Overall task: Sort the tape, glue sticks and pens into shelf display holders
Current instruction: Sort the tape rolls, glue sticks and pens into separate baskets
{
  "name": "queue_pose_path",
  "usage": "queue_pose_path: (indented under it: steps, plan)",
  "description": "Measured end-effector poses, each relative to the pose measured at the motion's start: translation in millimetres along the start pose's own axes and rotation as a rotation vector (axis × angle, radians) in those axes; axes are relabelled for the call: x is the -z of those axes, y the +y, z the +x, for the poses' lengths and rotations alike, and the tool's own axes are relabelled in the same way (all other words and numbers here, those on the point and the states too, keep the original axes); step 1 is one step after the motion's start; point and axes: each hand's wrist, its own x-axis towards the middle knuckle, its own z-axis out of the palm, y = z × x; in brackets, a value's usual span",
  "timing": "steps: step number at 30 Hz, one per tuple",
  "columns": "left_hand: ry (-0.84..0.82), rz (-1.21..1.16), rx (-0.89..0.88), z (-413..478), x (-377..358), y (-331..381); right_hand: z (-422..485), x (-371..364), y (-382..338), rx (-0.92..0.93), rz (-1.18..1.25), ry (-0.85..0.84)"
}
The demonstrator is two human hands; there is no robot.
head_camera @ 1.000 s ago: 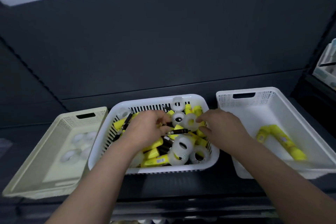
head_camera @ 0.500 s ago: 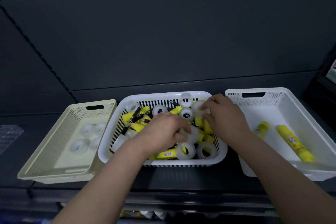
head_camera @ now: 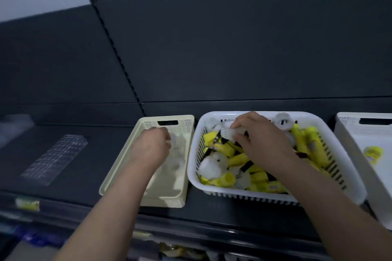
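Basket (head_camera: 233, 194): centre right of the frame, on the shelf (head_camera: 84, 180). It holds the unsorted stock, so you draw from one heap.
Heap: yellow glue sticks (head_camera: 239, 159), black pens (head_camera: 246, 165) and clear tape, all tangled together.
Right hand (head_camera: 261, 140): inside the basket near its back wall. Your thumb and fingertips pinch a tape roll (head_camera: 228, 132) by its rim.
Tape roll, relative to grip: it sits at your fingertips on their left side, raised above the heap. The palm trails to the right of it.
Reason for grip: a rim pinch probably lifts the roll out without dragging pens or sticks along.
Left hand (head_camera: 151, 148): over the back half of the cream tray (head_camera: 118, 176), fingers curled downward. A pale blur sits at the tips, and you cannot tell whether they hold anything.
Cream tray: just left of the basket. It contains only clear rolls (head_camera: 176, 165), lying flat, so it looks like the tape holder.
White tray (head_camera: 350, 131): right edge of the frame, cut off by it. One glue stick (head_camera: 373, 153) shows inside.
Clear holder (head_camera: 55, 159): left of the frame, lying flat on the shelf, well apart from both hands.
Next move, judged: carry the pinched roll left across the basket rim into the cream tray.
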Motion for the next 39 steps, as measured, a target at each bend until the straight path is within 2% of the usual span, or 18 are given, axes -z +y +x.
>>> queue_pose_path:
  steps: [3, 7, 9, 13, 18, 21, 24, 29, 34, 39]
  plan:
    - [-0.101, 0.019, 0.043, 12, -7, -46, 15, -28, -39, 0.056, -0.005, -0.06]
    - [-0.154, 0.18, -0.018, 23, -19, -77, 30, -64, -80, 0.099, 0.008, -0.083]
    - [-0.184, 0.165, -0.056, 27, -20, -83, 36, -80, -97, 0.122, -0.027, -0.122]
    - [-0.071, 0.034, -0.125, 29, -8, -90, 48, -110, -116, 0.153, -0.252, -0.209]
    - [0.006, -0.043, -0.178, 29, 3, -90, 47, -120, -115, 0.111, -0.333, -0.35]
    - [0.011, -0.092, -0.24, 29, -2, -73, 40, -105, -113, 0.101, -0.24, -0.272]
    - [0.031, -0.16, -0.31, 29, -3, -42, 31, -73, -99, 0.073, -0.259, -0.162]
    - [0.008, -0.254, -0.45, 24, 0, 19, -2, -12, -36, -0.153, -0.291, -0.06]
    - [-0.06, -0.357, -0.596, 8, -5, 82, -42, 25, 20, -0.365, -0.356, -0.08]
    - [-0.075, -0.38, -0.637, -2, -14, 121, -56, 34, 48, -0.38, -0.256, -0.127]
